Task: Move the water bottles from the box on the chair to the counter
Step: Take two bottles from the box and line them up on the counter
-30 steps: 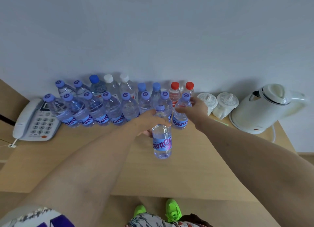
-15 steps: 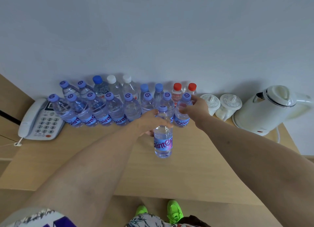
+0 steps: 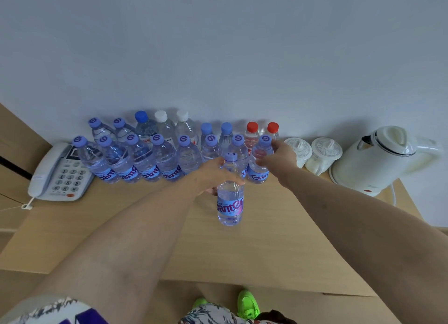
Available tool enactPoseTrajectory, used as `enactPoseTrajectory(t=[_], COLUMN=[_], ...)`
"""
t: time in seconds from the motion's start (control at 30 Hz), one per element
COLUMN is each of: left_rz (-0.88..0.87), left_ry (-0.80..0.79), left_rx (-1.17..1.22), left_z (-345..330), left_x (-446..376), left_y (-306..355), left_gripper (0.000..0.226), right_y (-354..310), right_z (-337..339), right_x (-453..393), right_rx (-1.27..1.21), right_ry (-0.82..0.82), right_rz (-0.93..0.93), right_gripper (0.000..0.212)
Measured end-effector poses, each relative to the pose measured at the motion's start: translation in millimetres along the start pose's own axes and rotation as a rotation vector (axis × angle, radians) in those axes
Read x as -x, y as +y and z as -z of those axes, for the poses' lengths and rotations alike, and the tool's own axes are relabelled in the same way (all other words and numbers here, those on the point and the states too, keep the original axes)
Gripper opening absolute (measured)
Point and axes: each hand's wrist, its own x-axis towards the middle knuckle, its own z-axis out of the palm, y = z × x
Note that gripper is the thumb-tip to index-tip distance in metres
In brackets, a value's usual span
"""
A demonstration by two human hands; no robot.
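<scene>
Two rows of bottles already line the counter (image 3: 278, 238); the left hand (image 3: 213, 175) grips a Ganten bottle (image 3: 230, 197) by its shoulder, while the right hand (image 3: 278, 156) pinches the end bottle (image 3: 260, 163), probably squaring up the row.

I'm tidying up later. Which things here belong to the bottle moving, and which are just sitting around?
Part of the job:
- bottle in the left hand, its grip round the front bottle
- end bottle held by the right hand
- bottle rows
- counter

Just sitting around:
- phone
- kettle
- two lidded cups
</scene>
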Motion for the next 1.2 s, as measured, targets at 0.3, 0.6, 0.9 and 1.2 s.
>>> enactPoseTrajectory(t=[0.3,0.6,0.9,1.2], left_rz=[-0.053,0.009,0.122,0.111], left_ry=[0.103,0.307,0.567,0.616], left_rx=[-0.03,0.011,0.018,-0.062], left_z=[21,71,142,248], left_x=[17,54,102,103], left_y=[1,-22,-76,-139], left_gripper=[0.063,0.04,0.051,0.066], right_y=[-5,-48,-89,-125], right_z=[-13,-82,-164,-261], right_x=[33,58,90,127], right_rx=[0.577,0.511,0.49,0.447], right_ry=[-0.274,-0.57,-0.667,-0.592], right_rz=[-0.159,0.072,0.156,0.147], right_gripper=[0.027,0.024,0.018,0.022])
